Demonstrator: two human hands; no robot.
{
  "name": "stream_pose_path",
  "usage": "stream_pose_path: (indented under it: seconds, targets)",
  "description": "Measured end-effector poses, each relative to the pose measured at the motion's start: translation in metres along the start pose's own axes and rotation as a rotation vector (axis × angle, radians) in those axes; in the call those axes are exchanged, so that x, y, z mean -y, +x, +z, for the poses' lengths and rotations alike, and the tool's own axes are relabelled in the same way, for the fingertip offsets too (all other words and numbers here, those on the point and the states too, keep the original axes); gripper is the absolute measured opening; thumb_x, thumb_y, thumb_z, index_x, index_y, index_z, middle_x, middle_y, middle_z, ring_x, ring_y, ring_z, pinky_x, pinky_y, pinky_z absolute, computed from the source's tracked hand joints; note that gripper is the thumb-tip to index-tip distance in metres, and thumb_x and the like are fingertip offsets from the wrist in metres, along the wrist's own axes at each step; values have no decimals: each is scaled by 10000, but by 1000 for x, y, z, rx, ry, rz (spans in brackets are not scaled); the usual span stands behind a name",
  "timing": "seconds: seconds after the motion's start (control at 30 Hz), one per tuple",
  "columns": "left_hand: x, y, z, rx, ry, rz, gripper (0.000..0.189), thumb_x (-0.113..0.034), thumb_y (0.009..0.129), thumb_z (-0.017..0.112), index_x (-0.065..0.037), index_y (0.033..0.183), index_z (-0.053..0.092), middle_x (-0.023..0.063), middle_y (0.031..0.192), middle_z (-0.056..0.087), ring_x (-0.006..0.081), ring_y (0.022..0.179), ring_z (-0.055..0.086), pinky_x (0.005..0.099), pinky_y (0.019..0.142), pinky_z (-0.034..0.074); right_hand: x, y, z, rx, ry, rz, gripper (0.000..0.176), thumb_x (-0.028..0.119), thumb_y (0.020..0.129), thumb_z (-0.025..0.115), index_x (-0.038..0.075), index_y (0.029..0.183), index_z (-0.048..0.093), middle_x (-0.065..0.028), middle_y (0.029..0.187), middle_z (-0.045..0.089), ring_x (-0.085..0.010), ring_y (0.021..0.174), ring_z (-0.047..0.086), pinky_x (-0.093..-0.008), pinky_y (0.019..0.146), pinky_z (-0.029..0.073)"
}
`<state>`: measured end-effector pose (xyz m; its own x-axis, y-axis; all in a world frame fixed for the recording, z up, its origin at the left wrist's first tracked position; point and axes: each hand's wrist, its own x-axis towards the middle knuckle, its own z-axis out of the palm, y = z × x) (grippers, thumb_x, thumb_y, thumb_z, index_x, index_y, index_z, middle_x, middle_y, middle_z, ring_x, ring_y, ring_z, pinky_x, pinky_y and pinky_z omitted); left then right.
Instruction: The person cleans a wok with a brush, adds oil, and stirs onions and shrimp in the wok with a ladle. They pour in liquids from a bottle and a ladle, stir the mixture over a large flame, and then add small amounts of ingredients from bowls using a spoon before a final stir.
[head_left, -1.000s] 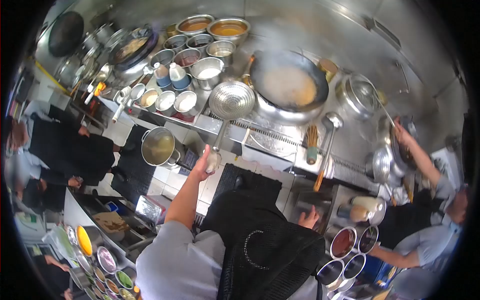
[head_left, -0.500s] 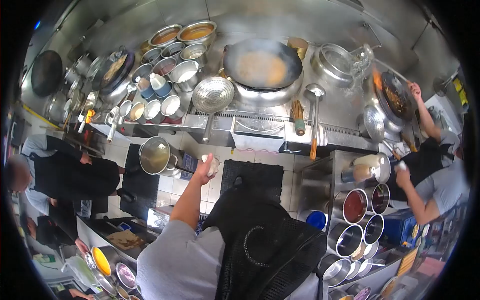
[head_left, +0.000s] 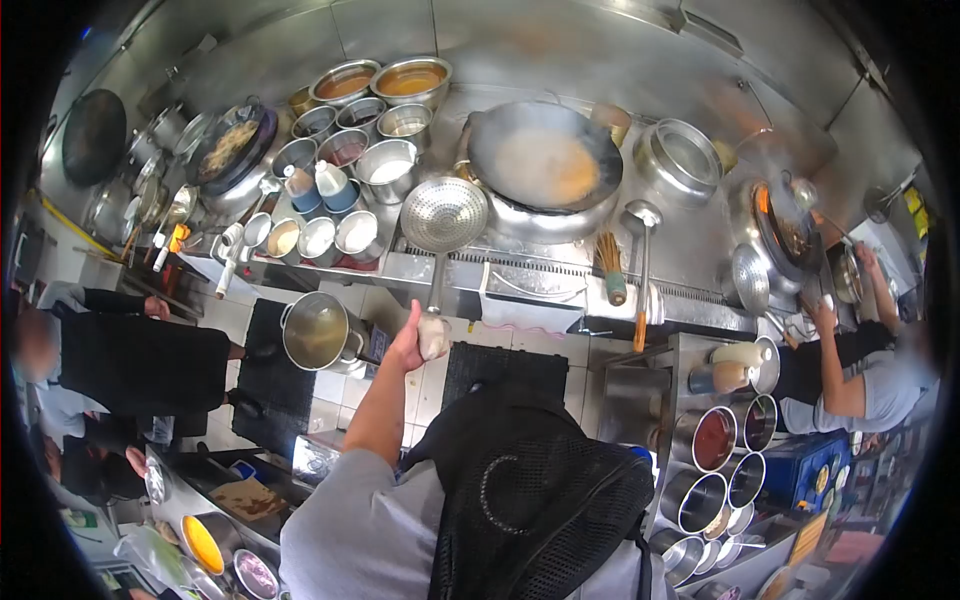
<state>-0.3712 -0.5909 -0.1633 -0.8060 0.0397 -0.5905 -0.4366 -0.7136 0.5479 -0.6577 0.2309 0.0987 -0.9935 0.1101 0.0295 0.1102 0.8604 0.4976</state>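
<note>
My left hand [head_left: 405,342], at the end of a stretched-out arm, is closed on a crumpled white cloth [head_left: 434,338], with the thumb pointing up. Right above the cloth is the handle end of a perforated skimmer [head_left: 445,214], whose round bowl lies over the stove's front edge; handle and cloth meet in this view. Behind the skimmer a large wok [head_left: 545,155] steams on its burner, with orange-brown liquid inside. My right hand is out of sight, behind my dark-clad body.
A ladle [head_left: 642,270] and a bamboo brush [head_left: 610,268] lie right of the wok. Sauce pots [head_left: 386,165] crowd its left. A pot of liquid [head_left: 316,330] stands left of my hand. One co-worker [head_left: 850,370] handles a wok at right; another person [head_left: 140,350] stands at left.
My left hand with the cloth has come closer to the skimmer's handle. The view has shifted slightly. The co-worker at right has moved both arms lower, towards the wok.
</note>
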Motion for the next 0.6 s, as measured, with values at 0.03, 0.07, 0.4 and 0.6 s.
stream_pose_path:
  seconds: [0.03,0.07,0.4,0.6]
  targets:
    - [-5,2,4,42,7,-28,793,-789,855,387,-73,1128,589,97,1044,658,303,948,654,458,800,556,5,0,-2,5,9,7,507,366,869,558,99,1300,565,-225,1165,655,-358,1071,643,-461,905,506]
    - [-9,7,5,126,16,-28,761,-776,861,404,-92,1135,592,81,1055,662,278,912,661,440,823,551,9,0,-3,13,8,13,507,365,866,562,98,1297,568,-224,1164,656,-356,1072,643,-458,907,505]
    - [-12,47,7,-20,96,14,304,-375,941,613,-96,1055,650,20,910,659,173,792,638,372,698,553,48,-8,-15,37,63,56,499,357,841,593,86,1260,600,-215,1159,663,-339,1080,643,-430,921,501]
    - [-18,38,4,-41,211,66,330,-354,908,652,-58,1055,654,43,891,655,171,775,637,366,639,544,71,-22,-13,-14,161,70,495,352,826,612,78,1239,620,-210,1156,667,-329,1085,643,-414,929,498]
